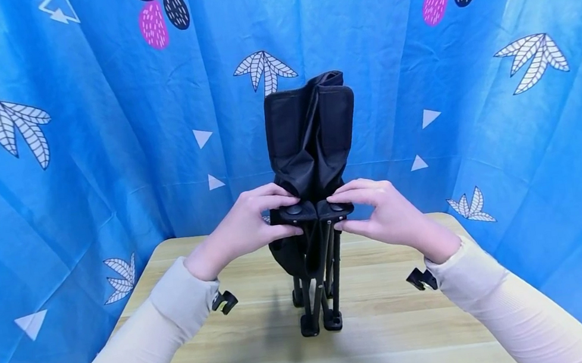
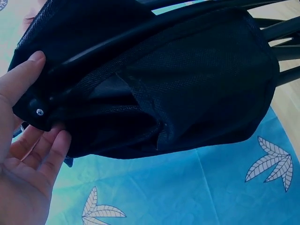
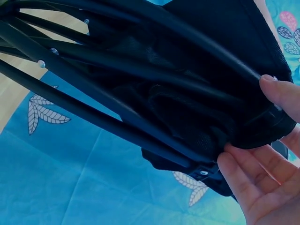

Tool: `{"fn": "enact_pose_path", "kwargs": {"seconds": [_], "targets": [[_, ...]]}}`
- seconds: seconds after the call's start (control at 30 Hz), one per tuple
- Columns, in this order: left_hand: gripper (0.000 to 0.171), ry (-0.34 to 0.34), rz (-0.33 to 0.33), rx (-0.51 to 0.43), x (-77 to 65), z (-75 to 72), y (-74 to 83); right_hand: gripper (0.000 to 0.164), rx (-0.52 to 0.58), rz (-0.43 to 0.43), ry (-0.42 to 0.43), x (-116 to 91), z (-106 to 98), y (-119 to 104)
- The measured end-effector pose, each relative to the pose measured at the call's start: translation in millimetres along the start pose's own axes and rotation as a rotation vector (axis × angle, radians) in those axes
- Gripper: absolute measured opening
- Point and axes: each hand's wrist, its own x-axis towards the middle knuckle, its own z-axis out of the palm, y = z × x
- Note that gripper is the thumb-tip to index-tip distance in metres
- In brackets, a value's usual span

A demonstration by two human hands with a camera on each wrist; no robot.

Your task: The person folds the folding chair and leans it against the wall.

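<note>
A black folding camp chair point(image 1: 311, 134) stands folded on its feet point(image 1: 310, 325), its fabric back rising tall and bunched. My left hand point(image 1: 247, 222) pinches the chair's left front corner, thumb on the near side and fingers over the top. Mirroring it, my right hand point(image 1: 388, 212) grips the right front corner the same way. The two corners sit side by side, nearly touching. In the left wrist view a rivet shows close to the thumb, and loose mesh fabric point(image 2: 201, 89) hangs below. Thin metal legs point(image 3: 117, 110) run gathered together in the right wrist view.
The pale wooden table point(image 1: 223, 345) carries the chair near its middle. A blue patterned curtain point(image 1: 106, 166) surrounds the back and both sides. Small black clips point(image 1: 224, 301) stick out at the sleeve cuffs.
</note>
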Motion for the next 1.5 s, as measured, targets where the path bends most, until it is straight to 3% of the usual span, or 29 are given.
{"fn": "enact_pose_path", "kwargs": {"seconds": [0.8, 1.5], "targets": [[0.048, 0.029, 0.060, -0.004, -10.3, -5.8, -4.2, 0.050, 0.002, 0.006, 0.024, -9.4, -2.6, 5.9], [0.053, 0.030, 0.009, 0.032, -24.9, -19.2, -10.4, 0.055, -0.042, 0.054, 0.027, -22.6, -10.5, 17.6]]}}
